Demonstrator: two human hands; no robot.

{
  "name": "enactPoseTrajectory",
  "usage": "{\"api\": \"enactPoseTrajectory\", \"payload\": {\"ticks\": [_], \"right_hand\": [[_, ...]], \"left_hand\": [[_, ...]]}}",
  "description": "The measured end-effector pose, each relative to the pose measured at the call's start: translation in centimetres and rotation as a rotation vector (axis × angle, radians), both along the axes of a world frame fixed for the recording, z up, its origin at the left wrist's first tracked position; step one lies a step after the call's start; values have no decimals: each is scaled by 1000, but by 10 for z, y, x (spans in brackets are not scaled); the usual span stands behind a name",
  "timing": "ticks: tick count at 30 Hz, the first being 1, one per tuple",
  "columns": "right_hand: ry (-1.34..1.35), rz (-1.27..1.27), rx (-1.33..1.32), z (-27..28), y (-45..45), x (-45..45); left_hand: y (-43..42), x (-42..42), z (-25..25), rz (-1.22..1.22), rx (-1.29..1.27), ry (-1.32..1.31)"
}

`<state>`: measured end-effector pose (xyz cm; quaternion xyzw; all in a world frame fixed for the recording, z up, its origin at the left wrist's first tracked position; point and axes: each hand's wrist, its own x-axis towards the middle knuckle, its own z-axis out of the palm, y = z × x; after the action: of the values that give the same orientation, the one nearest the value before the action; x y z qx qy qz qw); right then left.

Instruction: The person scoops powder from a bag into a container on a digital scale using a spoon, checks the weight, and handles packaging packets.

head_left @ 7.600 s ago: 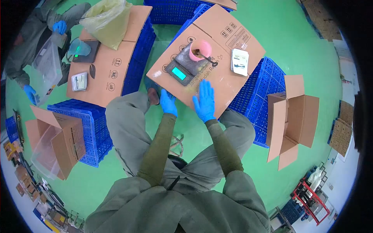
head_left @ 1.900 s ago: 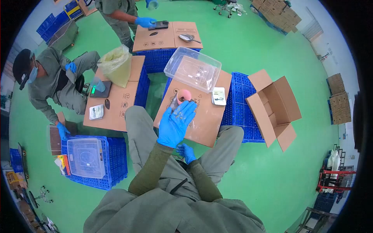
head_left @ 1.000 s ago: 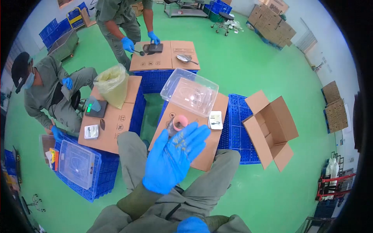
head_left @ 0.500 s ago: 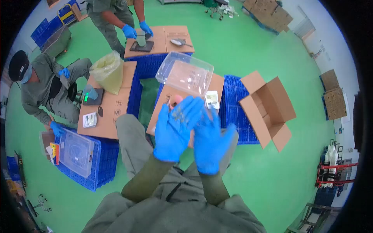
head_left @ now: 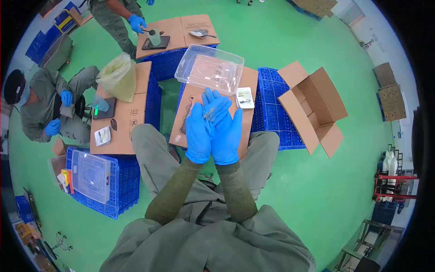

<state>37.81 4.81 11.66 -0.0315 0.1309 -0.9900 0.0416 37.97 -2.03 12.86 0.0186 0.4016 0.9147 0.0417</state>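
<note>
My left hand (head_left: pixel 198 138) and my right hand (head_left: pixel 228 139), both in blue gloves, are held together above the cardboard-topped stand before my knees. Their palms face up and the fingers are stretched out, overlapping at the tips. Small brownish bits (head_left: pixel 210 116) lie on the gloved fingers where the hands meet; their kind is too small to make out. Just beyond the fingertips is a clear plastic tub (head_left: pixel 233 68). A white printed packet (head_left: pixel 245 98) lies right of my fingers. My hands cover part of the cardboard (head_left: pixel 244 122).
An open cardboard box (head_left: pixel 312 106) stands right of the blue crate (head_left: pixel 267 122). On the left, a seated person (head_left: pixel 50 99) is near a scale (head_left: pixel 103 109) and a yellowish bag (head_left: pixel 118 77). Another person's gloved hand (head_left: pixel 137 22) is at a cup (head_left: pixel 155 38) on a second scale.
My right hand has come in from the right against my left hand and turned palm up. The view has shifted slightly. The standing person's other hand has moved away from the cup.
</note>
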Motion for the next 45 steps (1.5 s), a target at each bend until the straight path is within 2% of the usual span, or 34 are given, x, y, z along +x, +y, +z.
{"api": "enactPoseTrajectory", "payload": {"ticks": [3,5,9,11,14,17,20,23,26,30,32,35,40,45], "right_hand": [[25,-13,-8,2,1,-4],[41,-18,-71,2,1,-6],[76,-30,-104,4,2,-9],[77,-38,-128,2,2,-10],[106,-58,-101,3,3,-9],[130,-76,-44,1,5,-10],[137,-101,-14,1,8,-9],[129,-118,17,2,13,-7],[82,-128,57,8,17,-4],[59,-112,-5,4,21,-5],[27,-112,21,0,23,-6],[38,-120,51,0,24,-5],[-22,-90,-73,-29,21,-11],[22,-54,-159,-24,18,-12]], "left_hand": [[9,-4,6,67,-253,7],[6,-7,11,33,-383,126],[7,-2,19,46,-502,227],[3,-7,-2,27,-489,274],[6,-4,6,26,-436,170],[5,-5,5,-8,-496,182],[13,-2,15,41,-562,240],[21,1,27,113,-561,150],[27,-5,21,133,-382,217],[20,-4,12,128,-425,216],[28,-2,16,188,-332,142],[19,-4,10,73,-487,172],[27,-13,16,82,-582,306],[24,-15,24,-98,-588,327]]}}
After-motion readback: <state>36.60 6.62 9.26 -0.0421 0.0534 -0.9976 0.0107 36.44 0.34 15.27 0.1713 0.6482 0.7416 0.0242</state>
